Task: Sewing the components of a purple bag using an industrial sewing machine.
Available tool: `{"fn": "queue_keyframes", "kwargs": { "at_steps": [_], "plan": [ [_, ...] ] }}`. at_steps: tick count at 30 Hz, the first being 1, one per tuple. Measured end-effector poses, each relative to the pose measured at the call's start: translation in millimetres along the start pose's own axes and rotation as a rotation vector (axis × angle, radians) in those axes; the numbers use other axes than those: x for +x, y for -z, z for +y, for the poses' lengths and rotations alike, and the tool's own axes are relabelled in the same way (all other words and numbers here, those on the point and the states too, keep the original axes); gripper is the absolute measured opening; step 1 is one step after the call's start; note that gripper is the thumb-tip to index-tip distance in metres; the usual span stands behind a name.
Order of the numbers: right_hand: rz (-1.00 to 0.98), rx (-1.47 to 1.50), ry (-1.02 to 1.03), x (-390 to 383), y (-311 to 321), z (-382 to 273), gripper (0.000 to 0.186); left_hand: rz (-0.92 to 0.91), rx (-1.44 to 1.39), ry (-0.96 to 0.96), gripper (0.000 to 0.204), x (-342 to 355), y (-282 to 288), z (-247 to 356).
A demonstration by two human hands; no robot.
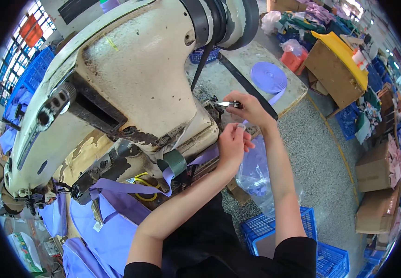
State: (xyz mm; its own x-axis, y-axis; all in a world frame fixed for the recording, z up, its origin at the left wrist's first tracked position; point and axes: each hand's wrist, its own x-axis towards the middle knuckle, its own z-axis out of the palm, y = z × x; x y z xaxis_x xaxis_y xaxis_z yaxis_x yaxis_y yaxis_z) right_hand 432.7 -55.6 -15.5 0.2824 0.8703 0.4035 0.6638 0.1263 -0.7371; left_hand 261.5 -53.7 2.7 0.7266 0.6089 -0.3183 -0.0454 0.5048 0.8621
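Note:
Beside the right end of a big, chipped cream sewing machine (140, 69), both my hands are raised close together. My right hand (252, 109) is closed around a small tool with a pale pointed tip (225, 104) and a dark handle. Just below it, my left hand (232, 146) pinches a small shiny piece at its fingertips, too small to name. A purple strap (131, 187) runs along the machine's near side, past a dark green piece (174, 163). Purple fabric (112, 227) lies to the left of my left forearm.
A coil of purple strap (269, 77) lies on the worn table (298, 88) beyond my hands. Yellow-handled scissors (141, 185) rest under the machine. A clear plastic bag (256, 171) hangs by my right forearm, above blue crates (332, 259). Cardboard boxes (376, 167) stand at right.

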Motion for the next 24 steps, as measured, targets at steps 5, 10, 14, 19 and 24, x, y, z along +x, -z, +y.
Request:
{"fn": "queue_keyframes", "kwargs": {
  "at_steps": [5,10,14,19,24],
  "plan": [
    [0.033,0.109,-0.018,-0.7,-6.0,1.5,0.027,-0.165,0.054,0.014,0.015,-23.8,-17.7,-0.1],
    [0.034,-0.097,-0.156,7.8,-24.5,-3.8,0.033,-0.479,0.622,-0.083,0.010,-83.0,-6.2,0.6],
    [0.253,-0.180,-0.200,12.0,-41.4,-3.1,0.023,-0.462,0.981,-0.448,0.010,-113.2,15.6,19.1],
    [0.229,0.252,-0.204,-28.3,-63.6,-5.2,0.009,-0.609,1.044,-0.334,0.009,-160.0,56.5,61.1],
    [0.340,0.074,-0.460,-47.1,-77.6,-7.9,0.009,-0.608,1.094,0.060,0.013,-204.9,92.6,95.1]
  ]
}}
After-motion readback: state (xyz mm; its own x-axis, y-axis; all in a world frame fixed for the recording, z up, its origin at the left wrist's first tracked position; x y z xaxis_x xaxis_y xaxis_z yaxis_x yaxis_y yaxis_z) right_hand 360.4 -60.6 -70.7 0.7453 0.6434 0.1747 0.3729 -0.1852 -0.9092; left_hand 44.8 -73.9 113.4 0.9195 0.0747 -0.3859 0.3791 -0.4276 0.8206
